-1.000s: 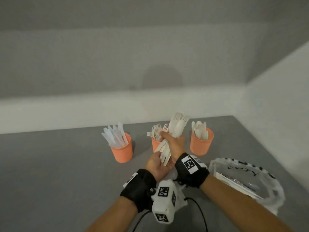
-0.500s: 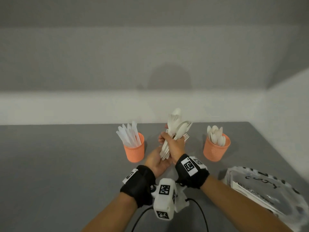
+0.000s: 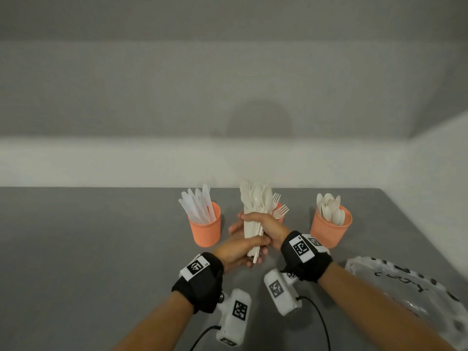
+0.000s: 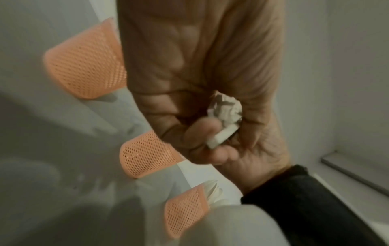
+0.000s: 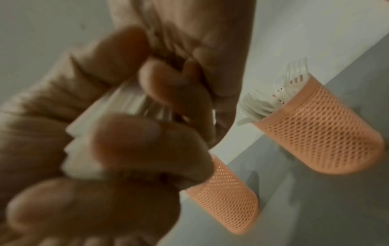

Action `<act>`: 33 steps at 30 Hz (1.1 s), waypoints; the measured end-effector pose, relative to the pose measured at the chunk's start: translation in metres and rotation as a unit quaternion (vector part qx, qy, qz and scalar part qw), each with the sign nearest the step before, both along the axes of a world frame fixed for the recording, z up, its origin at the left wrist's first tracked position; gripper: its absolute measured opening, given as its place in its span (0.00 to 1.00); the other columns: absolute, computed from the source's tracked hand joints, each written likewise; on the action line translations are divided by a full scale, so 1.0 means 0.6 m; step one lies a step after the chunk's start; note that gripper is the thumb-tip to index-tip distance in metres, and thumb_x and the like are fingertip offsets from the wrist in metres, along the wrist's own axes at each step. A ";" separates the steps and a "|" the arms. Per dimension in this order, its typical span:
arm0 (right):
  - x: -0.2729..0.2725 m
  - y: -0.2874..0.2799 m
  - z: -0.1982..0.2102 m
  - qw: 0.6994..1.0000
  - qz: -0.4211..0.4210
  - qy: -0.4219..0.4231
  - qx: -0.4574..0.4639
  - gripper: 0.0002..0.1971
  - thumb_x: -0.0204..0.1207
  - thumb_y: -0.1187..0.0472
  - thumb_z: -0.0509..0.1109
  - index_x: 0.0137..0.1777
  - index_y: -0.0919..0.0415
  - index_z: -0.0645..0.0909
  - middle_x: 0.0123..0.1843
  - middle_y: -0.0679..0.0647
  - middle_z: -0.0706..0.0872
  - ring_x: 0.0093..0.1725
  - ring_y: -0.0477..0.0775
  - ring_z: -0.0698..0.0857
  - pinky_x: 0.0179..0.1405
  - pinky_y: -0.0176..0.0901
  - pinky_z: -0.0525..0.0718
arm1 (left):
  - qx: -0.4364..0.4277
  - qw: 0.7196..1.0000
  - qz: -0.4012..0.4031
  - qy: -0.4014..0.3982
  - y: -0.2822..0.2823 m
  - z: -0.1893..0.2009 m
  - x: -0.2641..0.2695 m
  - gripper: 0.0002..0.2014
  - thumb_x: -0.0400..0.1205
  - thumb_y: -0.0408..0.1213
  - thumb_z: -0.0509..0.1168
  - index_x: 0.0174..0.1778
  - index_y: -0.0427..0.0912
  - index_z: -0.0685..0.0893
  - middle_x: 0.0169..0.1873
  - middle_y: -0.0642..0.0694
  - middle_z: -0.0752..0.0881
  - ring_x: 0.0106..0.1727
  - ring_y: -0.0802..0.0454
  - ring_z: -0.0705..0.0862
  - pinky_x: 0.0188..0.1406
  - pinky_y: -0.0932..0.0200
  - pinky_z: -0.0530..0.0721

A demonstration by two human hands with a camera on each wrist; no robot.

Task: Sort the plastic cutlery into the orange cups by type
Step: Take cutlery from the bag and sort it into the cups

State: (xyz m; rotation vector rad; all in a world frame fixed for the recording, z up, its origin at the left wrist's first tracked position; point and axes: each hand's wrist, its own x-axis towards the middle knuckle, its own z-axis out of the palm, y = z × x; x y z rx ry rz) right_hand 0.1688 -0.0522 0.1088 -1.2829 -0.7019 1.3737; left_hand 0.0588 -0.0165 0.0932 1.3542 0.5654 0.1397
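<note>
Three orange cups on the grey surface: knife cup at left, fork cup mid-row and mostly hidden behind the hands, spoon cup at right. Mid-sort, by the look of it: a mixed bundle of white cutlery held upright just in front of the fork cup, spoon bowls and fork tines fanned at the top. Right hand wrapped around the bundle's middle, knuckles up. Left hand below it, palm up, grip curled round the handle ends. Next, probably: squaring the handles, then teasing out one type and dropping it in its matching cup. Crumpled clear bag at near right.
</note>
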 end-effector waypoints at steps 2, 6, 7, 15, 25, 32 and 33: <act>0.001 0.000 -0.003 0.999 0.017 0.037 -0.001 0.07 0.78 0.62 0.61 0.42 0.60 0.80 0.39 0.54 0.92 0.45 0.53 0.89 0.65 0.51 0.77 | 0.028 1.000 0.006 -0.004 -0.003 0.002 0.004 0.03 0.83 0.38 0.61 0.45 0.44 0.76 0.19 0.51 0.78 0.21 0.57 0.76 0.14 0.70 0.66; 0.008 0.001 -0.006 0.997 0.012 0.081 0.009 0.10 0.73 0.53 0.65 0.40 0.59 0.80 0.44 0.57 0.92 0.47 0.53 0.91 0.56 0.48 0.83 | 0.109 0.993 0.034 -0.023 -0.001 -0.003 0.011 0.07 0.83 0.42 0.61 0.43 0.43 0.77 0.15 0.53 0.77 0.18 0.56 0.75 0.14 0.68 0.68; 0.010 0.001 -0.007 0.997 0.018 0.079 0.010 0.11 0.75 0.52 0.64 0.39 0.59 0.78 0.44 0.56 0.92 0.47 0.52 0.91 0.55 0.47 0.83 | 0.120 0.992 0.029 -0.016 0.001 -0.003 0.013 0.07 0.83 0.43 0.61 0.44 0.44 0.77 0.16 0.52 0.78 0.18 0.56 0.76 0.14 0.68 0.70; 0.030 0.017 -0.011 0.994 -0.076 0.072 0.005 0.08 0.82 0.63 0.59 0.51 0.58 0.80 0.19 0.51 0.78 0.22 0.48 0.83 0.30 0.38 0.84 | 0.227 0.958 -0.105 0.137 0.048 0.022 -0.002 0.11 0.81 0.48 0.63 0.42 0.44 0.80 0.33 0.52 0.82 0.32 0.60 0.80 0.28 0.74 0.79; 0.029 0.033 -0.020 0.999 -0.024 0.016 -0.045 0.11 0.79 0.68 0.58 0.36 0.62 0.74 0.20 0.49 0.77 0.19 0.46 0.77 0.21 0.35 0.78 | 0.240 0.928 0.277 -0.068 0.109 0.052 0.038 0.11 0.79 0.34 0.67 0.56 0.38 0.80 0.39 0.44 0.79 0.32 0.49 0.83 0.28 0.67 0.83; 0.023 0.045 -0.023 1.000 0.027 0.000 -0.015 0.09 0.79 0.71 0.57 0.41 0.62 0.75 0.21 0.50 0.74 0.21 0.51 0.79 0.36 0.46 0.86 | 0.309 0.906 0.288 -0.004 0.109 0.035 0.065 0.08 0.76 0.34 0.67 0.33 0.36 0.76 0.29 0.38 0.78 0.32 0.42 0.78 0.37 0.41 0.81; 0.024 0.045 -0.023 0.999 0.026 0.013 -0.016 0.08 0.80 0.70 0.57 0.42 0.62 0.76 0.21 0.50 0.74 0.22 0.51 0.79 0.36 0.46 0.86 | 0.305 0.907 0.290 -0.001 0.108 0.032 0.067 0.09 0.77 0.33 0.66 0.34 0.34 0.76 0.29 0.37 0.78 0.32 0.43 0.78 0.35 0.43 0.80</act>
